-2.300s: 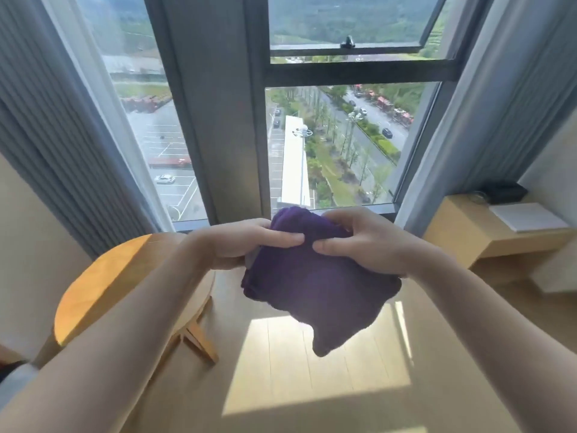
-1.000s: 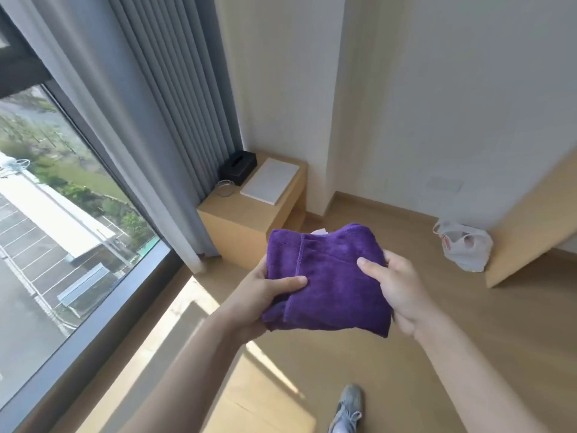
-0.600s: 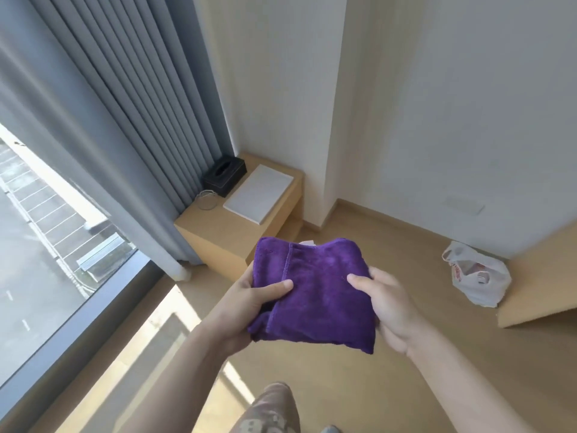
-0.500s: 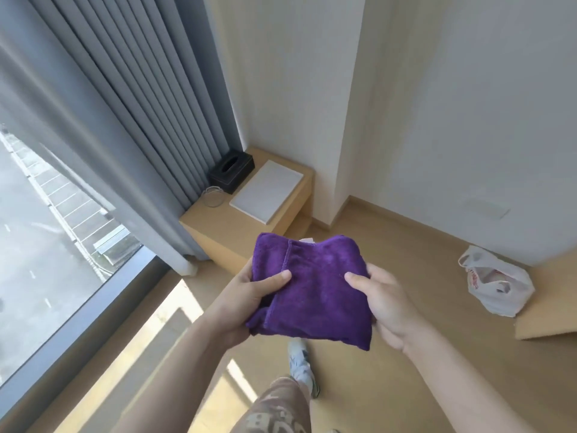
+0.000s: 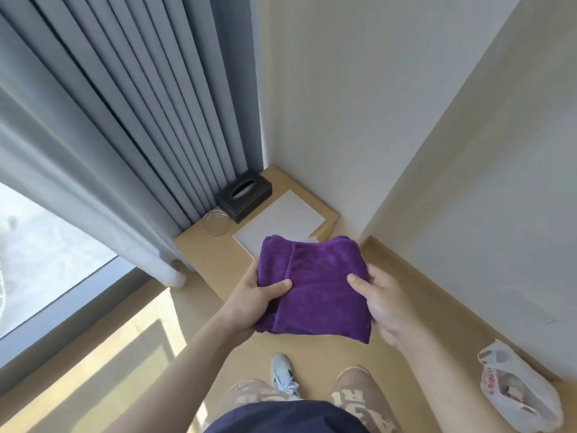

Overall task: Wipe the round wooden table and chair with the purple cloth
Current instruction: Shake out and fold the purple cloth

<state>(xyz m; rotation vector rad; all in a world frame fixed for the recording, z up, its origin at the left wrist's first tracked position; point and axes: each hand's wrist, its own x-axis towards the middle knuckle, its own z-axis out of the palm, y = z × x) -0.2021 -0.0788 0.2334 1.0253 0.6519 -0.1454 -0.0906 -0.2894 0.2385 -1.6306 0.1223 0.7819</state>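
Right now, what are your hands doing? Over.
Left hand and right hand both grip the folded purple cloth. No round table in view. Nothing blocking.

Purple cloth (image 5: 315, 285), grey curtains (image 5: 131, 120)

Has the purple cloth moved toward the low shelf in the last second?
Yes. The purple cloth, held by both hands, now overlaps the low shelf's near edge; before, it sat short of it.

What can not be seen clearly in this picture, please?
- Head view: the round wooden table and chair are outside the frame.
- The white pad has its near corner hidden behind the purple cloth.
- Fingers of the left hand and right hand are under the cloth.
- Print on the plastic bag: too blurred to read.
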